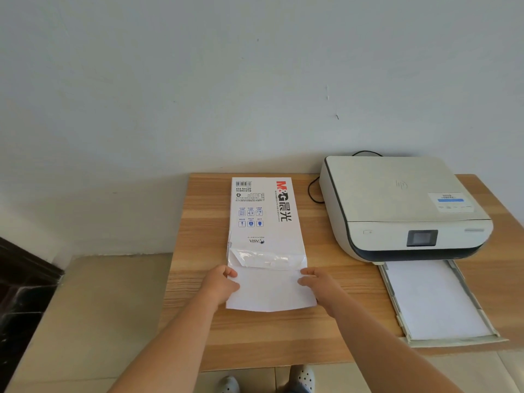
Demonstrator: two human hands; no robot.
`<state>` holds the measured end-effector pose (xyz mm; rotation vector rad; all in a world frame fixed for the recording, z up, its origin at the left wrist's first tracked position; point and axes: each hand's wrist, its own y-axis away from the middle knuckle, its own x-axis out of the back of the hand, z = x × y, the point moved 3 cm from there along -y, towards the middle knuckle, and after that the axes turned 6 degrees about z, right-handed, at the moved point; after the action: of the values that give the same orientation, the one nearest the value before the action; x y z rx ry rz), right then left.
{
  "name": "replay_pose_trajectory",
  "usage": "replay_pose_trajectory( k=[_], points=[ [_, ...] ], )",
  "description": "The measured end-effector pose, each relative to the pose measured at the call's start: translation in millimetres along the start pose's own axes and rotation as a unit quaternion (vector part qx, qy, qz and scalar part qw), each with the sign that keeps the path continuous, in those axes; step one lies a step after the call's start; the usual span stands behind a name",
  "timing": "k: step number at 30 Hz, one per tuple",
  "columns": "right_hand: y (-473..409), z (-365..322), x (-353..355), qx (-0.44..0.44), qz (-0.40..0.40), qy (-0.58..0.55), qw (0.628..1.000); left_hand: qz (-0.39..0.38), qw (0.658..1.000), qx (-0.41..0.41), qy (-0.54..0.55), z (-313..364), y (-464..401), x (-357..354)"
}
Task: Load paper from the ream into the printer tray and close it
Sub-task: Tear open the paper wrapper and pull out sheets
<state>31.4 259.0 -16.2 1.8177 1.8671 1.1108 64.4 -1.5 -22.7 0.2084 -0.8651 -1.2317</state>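
A white paper ream with red and black print lies lengthwise on the wooden table, its near end torn open. A stack of white sheets sticks out of that open end toward me. My left hand grips the stack's left edge and my right hand grips its right edge. To the right stands a white printer. Its paper tray is pulled out toward me, with white paper lying in it.
A black cable loops on the table between the ream and the printer, by the wall. The table's near edge is just below the tray. My feet in spotted shoes stand on the tiled floor. Dark furniture sits at the left.
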Motion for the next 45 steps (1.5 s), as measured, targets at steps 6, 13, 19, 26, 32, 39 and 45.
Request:
replay_pose_trajectory(
  k=[6,13,19,26,32,39,45],
  points=[
    [-5.8,-0.6,1.7,-0.018,0.014,-0.031,0.999,-0.006,0.997,0.029,0.072,4.4,0.4,-2.6],
    [-12.1,-5.5,5.4,-0.038,-0.003,-0.067,0.997,0.046,0.992,0.049,0.109,12.7,3.1,-5.3],
    [-9.7,-4.7,11.7,-0.043,-0.019,-0.065,0.997,0.049,0.990,0.057,0.122,23.0,19.9,-0.6],
    [9.2,-8.1,20.6,-0.061,-0.046,-0.072,0.995,-0.003,0.985,0.096,0.143,28.3,40.6,4.2],
    [14.9,-10.1,22.9,-0.045,-0.060,-0.103,0.992,0.009,0.987,0.083,0.137,29.5,45.8,2.7],
    [29.1,-2.1,24.2,-0.023,-0.051,-0.117,0.992,-0.005,0.982,0.076,0.172,18.0,63.2,16.0],
    [55.7,-4.3,29.4,0.004,-0.034,-0.111,0.993,-0.027,0.982,0.055,0.181,5.6,82.5,28.3]
  ],
)
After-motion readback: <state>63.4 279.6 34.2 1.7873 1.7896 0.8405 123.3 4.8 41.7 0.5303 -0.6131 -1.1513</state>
